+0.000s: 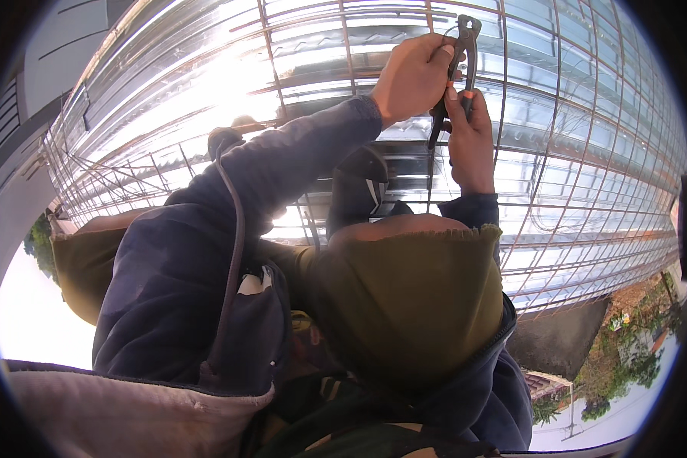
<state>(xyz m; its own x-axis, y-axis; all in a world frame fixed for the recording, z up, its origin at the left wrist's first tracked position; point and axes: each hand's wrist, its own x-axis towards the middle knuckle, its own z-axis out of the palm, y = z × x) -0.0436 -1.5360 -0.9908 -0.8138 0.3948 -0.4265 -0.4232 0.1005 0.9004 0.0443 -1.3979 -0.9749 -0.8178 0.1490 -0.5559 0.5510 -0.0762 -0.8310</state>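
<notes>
Dark end-cutting pincers with orange bands on the handles point jaws-up over a grid of rusty rebar. My right hand is closed round their handles from below. One handle slants down left past my fingers. Beside the pincers' upper part, my left hand is closed in a pinch. A thin dark wire curves out at its fingertips; its far end cannot be made out. The left fingertips lie against or just in front of the tool; I cannot tell which.
Shiny corrugated metal decking lies under the rebar, with strong glare at left. My bent knee in olive trousers and a dark shoe are below my hands. Loose thin wire lies at right. Beyond the deck's edge is ground with plants.
</notes>
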